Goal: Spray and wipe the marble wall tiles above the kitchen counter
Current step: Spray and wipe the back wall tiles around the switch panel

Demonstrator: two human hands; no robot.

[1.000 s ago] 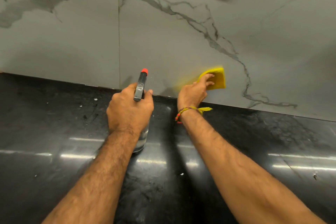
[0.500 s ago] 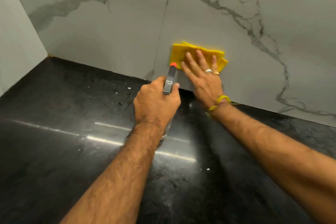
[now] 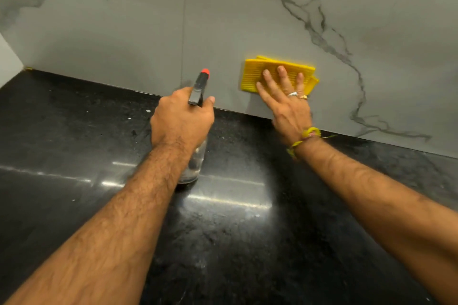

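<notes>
Low on the marble wall tiles (image 3: 223, 32), just above the desk (image 3: 74, 143), the right hand (image 3: 288, 104) is pressing the folded yellow cloth (image 3: 257, 72) flat with straight fingers, its long side running left to right. To its left and nearer, the left hand (image 3: 181, 121) is gripping the spray bottle (image 3: 198, 89), nozzle aiming at bare tile left of the cloth. Unwiped tile is lying on both sides.
</notes>
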